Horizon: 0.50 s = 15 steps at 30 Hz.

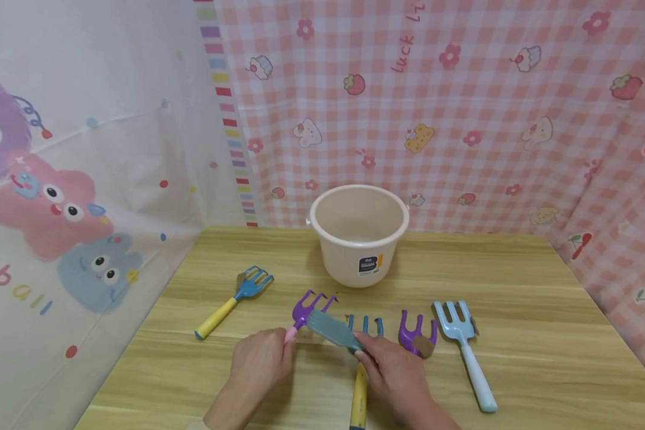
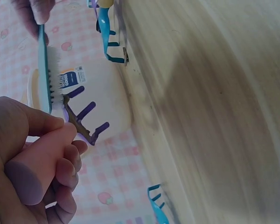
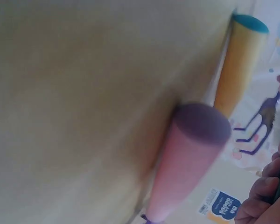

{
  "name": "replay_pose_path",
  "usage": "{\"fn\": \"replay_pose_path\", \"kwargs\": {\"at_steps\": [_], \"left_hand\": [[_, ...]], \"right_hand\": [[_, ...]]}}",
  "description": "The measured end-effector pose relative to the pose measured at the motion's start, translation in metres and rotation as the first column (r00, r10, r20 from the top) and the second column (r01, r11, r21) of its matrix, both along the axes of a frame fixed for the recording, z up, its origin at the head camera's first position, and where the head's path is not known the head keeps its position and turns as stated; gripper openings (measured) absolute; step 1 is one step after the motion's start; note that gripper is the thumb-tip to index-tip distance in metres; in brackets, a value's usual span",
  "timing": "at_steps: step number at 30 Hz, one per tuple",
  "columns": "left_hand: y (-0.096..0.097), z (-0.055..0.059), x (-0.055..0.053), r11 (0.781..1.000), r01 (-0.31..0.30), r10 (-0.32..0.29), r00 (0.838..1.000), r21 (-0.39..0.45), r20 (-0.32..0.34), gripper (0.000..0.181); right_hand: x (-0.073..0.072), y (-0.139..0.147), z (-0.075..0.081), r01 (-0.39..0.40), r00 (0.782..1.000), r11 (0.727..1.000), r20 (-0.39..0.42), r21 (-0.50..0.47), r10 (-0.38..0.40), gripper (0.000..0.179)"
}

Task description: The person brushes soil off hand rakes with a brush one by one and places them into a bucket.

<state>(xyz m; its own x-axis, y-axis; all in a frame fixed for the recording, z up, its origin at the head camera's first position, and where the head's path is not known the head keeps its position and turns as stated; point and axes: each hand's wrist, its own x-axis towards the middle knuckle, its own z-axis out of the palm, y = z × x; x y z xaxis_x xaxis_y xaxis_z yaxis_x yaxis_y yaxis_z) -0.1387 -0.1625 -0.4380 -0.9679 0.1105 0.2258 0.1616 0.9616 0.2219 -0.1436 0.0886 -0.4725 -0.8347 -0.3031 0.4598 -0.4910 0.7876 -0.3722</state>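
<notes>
My left hand (image 1: 260, 361) grips the pink handle (image 2: 42, 161) of a small purple hand rake (image 1: 303, 312), its tines lifted above the table. A brown, dirt-like patch (image 2: 76, 122) shows on the rake's head in the left wrist view. The right hand (image 1: 400, 376) holds a teal brush (image 1: 333, 330) by one end. White bristles (image 2: 55, 77) face the rake, right at its outer tine. Beneath the right hand lies a blue rake with a yellow handle (image 1: 359, 397), partly covered by hand and brush.
A cream bucket (image 1: 359, 263) stands at the back middle. Left lies another blue rake (image 1: 251, 286). A second purple rake (image 1: 409, 337) with a brown patch lies right of the right hand, and a light blue fork (image 1: 464, 340) farther right. Patterned cloths (image 1: 387, 119) hang behind and beside the table.
</notes>
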Motion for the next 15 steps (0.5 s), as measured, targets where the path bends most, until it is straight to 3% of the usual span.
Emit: {"fn": "replay_pose_path", "kwargs": {"at_steps": [15], "left_hand": [[-0.003, 0.003, 0.003, 1.0, 0.011, -0.011, 1.0, -0.011, -0.007, 0.029]], "right_hand": [[-0.009, 0.01, -0.003, 0.081, 0.997, 0.996, 0.014, -0.034, -0.08, 0.033]]}}
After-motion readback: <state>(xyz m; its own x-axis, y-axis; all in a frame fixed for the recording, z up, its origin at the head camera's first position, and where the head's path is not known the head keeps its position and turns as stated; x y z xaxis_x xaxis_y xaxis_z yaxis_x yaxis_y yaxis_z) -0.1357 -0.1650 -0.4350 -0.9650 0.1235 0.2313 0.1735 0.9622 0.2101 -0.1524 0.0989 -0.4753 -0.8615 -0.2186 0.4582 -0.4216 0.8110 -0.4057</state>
